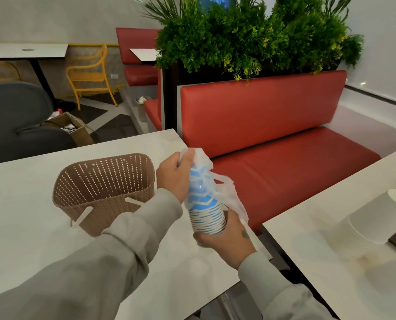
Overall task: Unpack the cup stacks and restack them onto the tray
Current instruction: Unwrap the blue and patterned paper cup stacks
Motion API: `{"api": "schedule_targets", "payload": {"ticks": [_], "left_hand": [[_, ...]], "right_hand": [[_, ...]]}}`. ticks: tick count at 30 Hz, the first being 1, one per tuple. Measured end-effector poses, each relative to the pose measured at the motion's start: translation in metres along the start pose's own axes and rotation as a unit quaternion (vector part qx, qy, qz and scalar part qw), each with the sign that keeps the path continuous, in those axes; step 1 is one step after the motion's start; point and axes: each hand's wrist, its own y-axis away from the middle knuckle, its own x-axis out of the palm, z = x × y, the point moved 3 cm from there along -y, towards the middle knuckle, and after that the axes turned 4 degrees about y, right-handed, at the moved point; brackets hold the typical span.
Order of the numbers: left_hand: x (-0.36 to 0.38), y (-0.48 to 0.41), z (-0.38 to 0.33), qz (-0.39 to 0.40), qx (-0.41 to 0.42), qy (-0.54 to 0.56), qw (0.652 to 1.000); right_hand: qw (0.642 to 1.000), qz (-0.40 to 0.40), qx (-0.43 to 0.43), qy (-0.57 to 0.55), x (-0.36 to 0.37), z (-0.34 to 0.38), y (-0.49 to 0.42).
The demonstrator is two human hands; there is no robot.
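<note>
Right of basket [104, 158]: wrap [204, 158] pinched in left hand [172, 176], cup stack [206, 211] gripped in right hand [227, 241]. Risk of scattering cups through abrupt pull.

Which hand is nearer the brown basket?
Left. The left hand sits just right of the basket, pinching the plastic wrap; the right hand grips the cup stack base, farther right.

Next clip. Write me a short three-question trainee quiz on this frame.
1. True or false: the blue cup stack sits inside the brown basket.
2. Fill in: the left hand pinches the plastic ___ at the stack's top.
3. Which hand holds the stack's lower end? A) left hand B) right hand
Key: 1 false; 2 wrap; 3 B.
</note>
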Motion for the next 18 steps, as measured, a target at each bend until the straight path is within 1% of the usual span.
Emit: {"api": "schedule_targets", "payload": {"ticks": [3, 7, 10, 12, 14, 16, 18], "left_hand": [[0.001, -0.002, -0.008, -0.023, -0.005, 0.011, 1.0], [0.006, 0.0, -0.02, -0.034, -0.043, 0.029, 0.998], [0.006, -0.003, -0.023, -0.044, -0.085, 0.096, 0.991], [0.003, -0.008, -0.02, -0.047, -0.12, 0.121, 0.984], [0.002, -0.01, -0.021, -0.018, -0.154, 0.137, 0.978], [0.003, -0.006, -0.021, 0.045, -0.195, 0.105, 0.974], [0.006, 0.004, -0.019, 0.126, -0.217, 0.08, 0.965]], "right_hand": [[1.0, 0.006, -0.013, 0.002, -0.003, -0.001, 0.0], [1.0, 0.021, -0.022, -0.008, -0.01, -0.003, 0.0], [0.999, 0.036, -0.036, -0.008, -0.011, -0.002, -0.002], [0.998, 0.04, -0.048, 0.001, -0.014, -0.002, -0.004], [0.998, 0.038, -0.059, -0.003, -0.016, 0.0, -0.005], [0.998, 0.028, -0.051, -0.018, -0.019, 0.0, -0.008], [0.999, 0.017, -0.037, -0.032, -0.022, -0.001, -0.011]]}}
